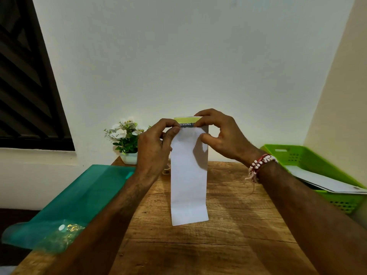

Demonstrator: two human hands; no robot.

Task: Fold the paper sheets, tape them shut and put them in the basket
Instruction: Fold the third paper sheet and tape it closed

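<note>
I hold a folded white paper sheet [188, 181] upright over the wooden table [228, 225], its lower end hanging close to the tabletop. My left hand [155, 143] pinches its top left corner between thumb and fingertips. At the top right corner my right hand [216, 133] grips it, thumb on the front and fingers curled over the top edge. A yellow-green item with a dark band of white lettering [186, 122] shows between my fingertips at the paper's top edge; what it is I cannot tell. The green basket [309, 161] stands at the right with a white folded sheet [325, 181] in it.
A teal translucent folder [79, 197] lies on the table's left side and overhangs its edge. A small white pot of white flowers [127, 139] stands at the back against the wall. A small pale object [166, 170] lies on the table behind the paper.
</note>
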